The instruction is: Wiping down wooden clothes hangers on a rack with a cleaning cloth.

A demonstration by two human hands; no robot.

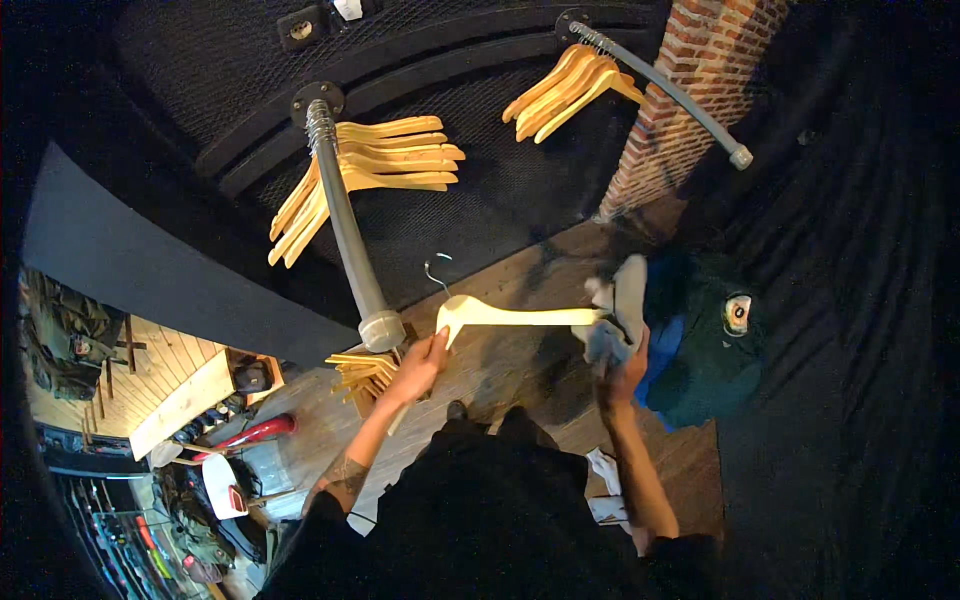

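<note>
A pale wooden clothes hanger [520, 316] with a metal hook is held out in front of me, above the floor. My left hand [418, 370] is closed around it just below the hook, on its left arm. At the hanger's other end, my right hand [624, 372] grips a grey cloth [629, 298], which is bunched against the tip. Part of that tip is hidden by the cloth. Just beyond my left hand is the capped end of a grey clothes rail [347, 225], where several wooden hangers [400, 155] hang close to the wall.
A second rail [690, 95] with more hangers [575, 92] sticks out beside a brick column [690, 90]. Dark green and blue fabric [705, 345] is to my right. More hangers [362, 372] are bunched below the left rail's end. A white stool [224, 488] stands lower left.
</note>
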